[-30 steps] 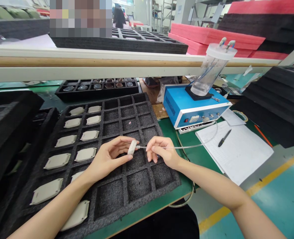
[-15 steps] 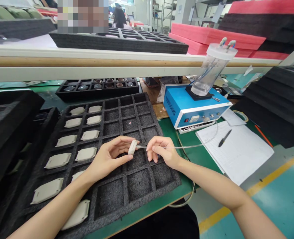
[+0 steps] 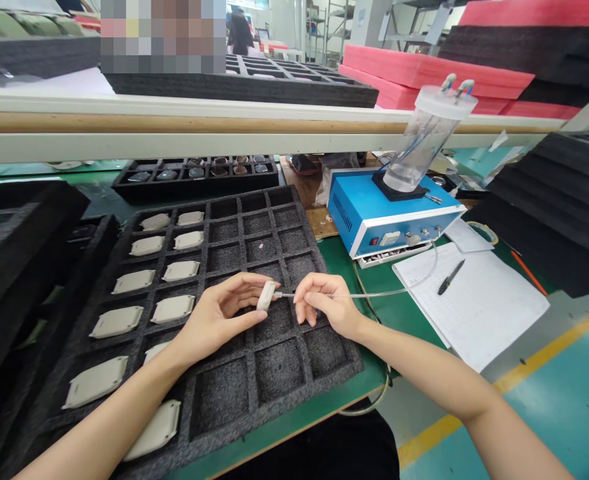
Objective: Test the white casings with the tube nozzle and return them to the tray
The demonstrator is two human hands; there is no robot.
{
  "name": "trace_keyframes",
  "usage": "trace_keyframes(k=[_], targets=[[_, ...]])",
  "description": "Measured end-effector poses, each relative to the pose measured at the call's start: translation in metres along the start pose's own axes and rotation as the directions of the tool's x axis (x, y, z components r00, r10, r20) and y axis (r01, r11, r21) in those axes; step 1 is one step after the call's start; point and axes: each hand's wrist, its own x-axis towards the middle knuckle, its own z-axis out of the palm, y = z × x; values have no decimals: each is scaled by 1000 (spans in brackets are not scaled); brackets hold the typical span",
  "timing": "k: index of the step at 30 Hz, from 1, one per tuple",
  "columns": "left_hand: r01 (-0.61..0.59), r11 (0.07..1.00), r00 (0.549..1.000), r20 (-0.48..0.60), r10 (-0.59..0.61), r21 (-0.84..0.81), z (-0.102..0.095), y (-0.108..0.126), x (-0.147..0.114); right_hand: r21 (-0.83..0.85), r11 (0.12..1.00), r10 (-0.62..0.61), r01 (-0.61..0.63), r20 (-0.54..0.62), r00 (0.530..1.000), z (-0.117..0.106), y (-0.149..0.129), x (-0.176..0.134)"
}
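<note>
Between the thumb and fingers of my left hand (image 3: 224, 310) is a small beige plastic housing (image 3: 266, 295), held on edge over the tray. My right hand (image 3: 327, 303) pinches a thin clear tube (image 3: 374, 295), whose tip meets the housing's right side. Whether the tip goes into the housing or only touches it, I cannot tell. Below both hands lies a black foam tray (image 3: 223, 393) with square pockets. Similar beige housings (image 3: 117, 322) sit in its two left columns, partly hidden by my left forearm. The tube runs right to a blue machine (image 3: 394, 213).
A clear cylinder (image 3: 414, 143) stands on the machine. Papers (image 3: 484, 307) with a black pen (image 3: 451, 277) lie at the right. Stacked black foam trays (image 3: 19, 267) rise at the left. A shelf rail (image 3: 254, 143) crosses behind, near another foam tray (image 3: 189, 183) with dark pieces.
</note>
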Motion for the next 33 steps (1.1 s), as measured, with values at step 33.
trace_keyframes(k=[33], targets=[[234, 552, 971, -217, -97, 800, 20, 17, -102, -112, 991, -89, 68, -197, 976, -1, -5, -7]])
